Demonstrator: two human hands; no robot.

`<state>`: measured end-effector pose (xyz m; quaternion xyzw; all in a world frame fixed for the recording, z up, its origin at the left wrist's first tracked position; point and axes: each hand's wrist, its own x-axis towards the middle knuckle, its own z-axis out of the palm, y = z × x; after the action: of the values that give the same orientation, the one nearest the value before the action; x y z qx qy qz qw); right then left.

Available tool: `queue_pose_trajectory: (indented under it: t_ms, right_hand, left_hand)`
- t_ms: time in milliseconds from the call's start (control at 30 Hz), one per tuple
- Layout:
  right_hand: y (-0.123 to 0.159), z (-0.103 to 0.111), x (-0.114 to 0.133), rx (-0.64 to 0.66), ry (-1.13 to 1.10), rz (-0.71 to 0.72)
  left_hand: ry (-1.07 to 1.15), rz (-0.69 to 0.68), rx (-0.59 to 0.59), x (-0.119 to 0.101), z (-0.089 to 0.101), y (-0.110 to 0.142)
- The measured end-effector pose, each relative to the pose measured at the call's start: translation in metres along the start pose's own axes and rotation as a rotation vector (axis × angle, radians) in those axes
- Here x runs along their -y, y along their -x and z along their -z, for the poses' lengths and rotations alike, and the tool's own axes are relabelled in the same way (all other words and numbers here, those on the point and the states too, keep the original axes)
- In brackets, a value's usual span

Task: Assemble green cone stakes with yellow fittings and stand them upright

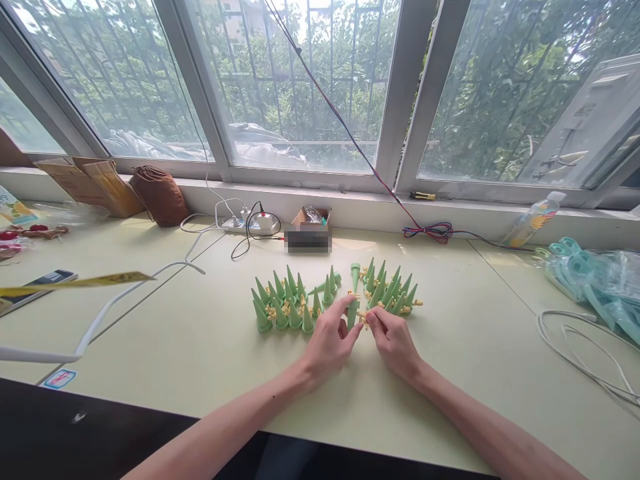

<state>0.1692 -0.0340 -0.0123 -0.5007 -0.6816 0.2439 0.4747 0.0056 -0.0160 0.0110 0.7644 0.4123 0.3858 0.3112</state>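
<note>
**Left hand [333, 335] grips a green plastic cone [353, 315] as the right hand [394, 335] pinches a yellow fitting [363, 316]**

The held green plastic cone is low over the desk [200, 353], clamped between the thumb and fingers of the left hand. Just to the right of that cone, the right hand's thumb and fingertips are together on the small yellow fitting; whether the fitting touches the cone is too small to tell.

Left of the held cone stands a group of upright green cones [281, 317], with yellow pieces among them. Right of the held cone is a second cluster of green cones [379, 289], also mixed with yellow pieces. Just beyond the held cone, a capped cone [355, 275] lies on its side.

Farther beyond the held cone, toward the window, sit a small open cardboard box [300, 217] and, left of it, a white power strip [253, 227]. A bundle of dark and red cable [435, 231] lies beyond the held cone and to its right. Well to the right of the held cone are a plastic bottle [533, 221] and teal plastic parts [575, 267] in clear wrapping. Well to its left, near the window, stands a brown pouch [159, 195].
</note>
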Motion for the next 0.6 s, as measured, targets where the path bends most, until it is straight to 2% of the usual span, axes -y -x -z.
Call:
queue_pose_trajectory:
  t_ms: [233, 600]
  right_hand:
    - [0.0002, -0.0003, 0.0057, 0.031, -0.047, -0.053]
    - [0.0004, -0.0013, 0.0037, 0.011, -0.037, -0.006]
  left_hand:
    - [0.019, 0.012, -0.025, 0.001, -0.0005, -0.0012]
    - [0.031, 0.027, 0.024, -0.0027, 0.0013, -0.0007]
